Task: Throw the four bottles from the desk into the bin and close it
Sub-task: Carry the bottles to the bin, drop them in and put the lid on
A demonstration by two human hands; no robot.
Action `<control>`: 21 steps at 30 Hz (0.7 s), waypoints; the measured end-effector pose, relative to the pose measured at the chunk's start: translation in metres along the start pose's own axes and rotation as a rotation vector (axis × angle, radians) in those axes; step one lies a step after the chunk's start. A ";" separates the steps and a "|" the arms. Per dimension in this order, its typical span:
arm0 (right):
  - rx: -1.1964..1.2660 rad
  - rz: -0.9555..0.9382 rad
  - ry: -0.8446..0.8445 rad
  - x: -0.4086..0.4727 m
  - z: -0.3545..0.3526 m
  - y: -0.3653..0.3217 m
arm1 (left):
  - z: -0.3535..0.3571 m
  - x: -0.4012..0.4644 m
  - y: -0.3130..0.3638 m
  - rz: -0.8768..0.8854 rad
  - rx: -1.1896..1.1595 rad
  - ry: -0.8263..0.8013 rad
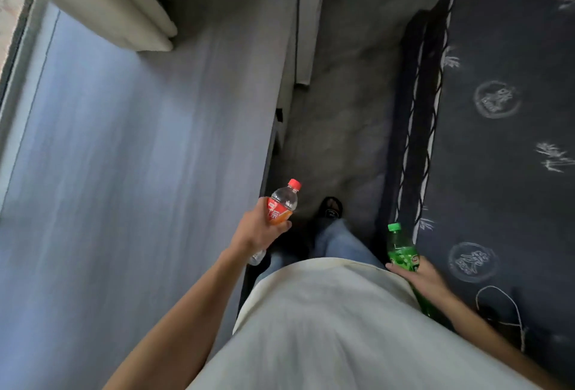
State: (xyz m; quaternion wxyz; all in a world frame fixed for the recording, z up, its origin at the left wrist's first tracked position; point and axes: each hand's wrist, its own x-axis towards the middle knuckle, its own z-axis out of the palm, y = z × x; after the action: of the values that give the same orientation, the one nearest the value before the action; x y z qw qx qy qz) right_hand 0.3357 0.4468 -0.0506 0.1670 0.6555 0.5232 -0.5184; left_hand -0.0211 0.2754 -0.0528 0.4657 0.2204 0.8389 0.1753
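My left hand [253,229] grips a clear bottle with a red cap and a red and orange label [281,204], held just past the desk's right edge, cap pointing away from me. My right hand [423,277] holds a green bottle with a green cap [401,248] low at my right side, beside the dark bed. The grey-blue desk [124,171] fills the left of the view and its top shows no bottles. No bin appears in this view.
A narrow strip of grey floor [342,109] runs between the desk and a bed with a dark patterned cover [497,140] on the right. A white radiator [93,0] hangs above the desk's far end. My foot [331,207] stands on the floor.
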 end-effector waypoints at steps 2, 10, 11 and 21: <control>0.032 0.021 0.008 0.011 -0.022 -0.001 | 0.006 0.013 0.022 0.014 0.071 -0.031; -0.015 -0.067 0.051 0.077 -0.094 -0.080 | 0.004 0.048 0.058 -0.138 0.217 -0.020; -0.019 -0.085 0.048 0.087 -0.101 -0.094 | 0.002 0.052 0.060 -0.157 0.223 -0.017; -0.037 -0.195 0.093 0.165 -0.165 -0.234 | -0.032 0.134 0.122 -0.277 0.235 -0.063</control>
State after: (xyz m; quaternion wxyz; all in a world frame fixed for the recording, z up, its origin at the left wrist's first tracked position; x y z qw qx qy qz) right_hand 0.2042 0.7492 -0.0486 0.1033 0.6217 0.6012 -0.4912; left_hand -0.0866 0.4466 -0.0701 0.4824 0.1611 0.8610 0.0035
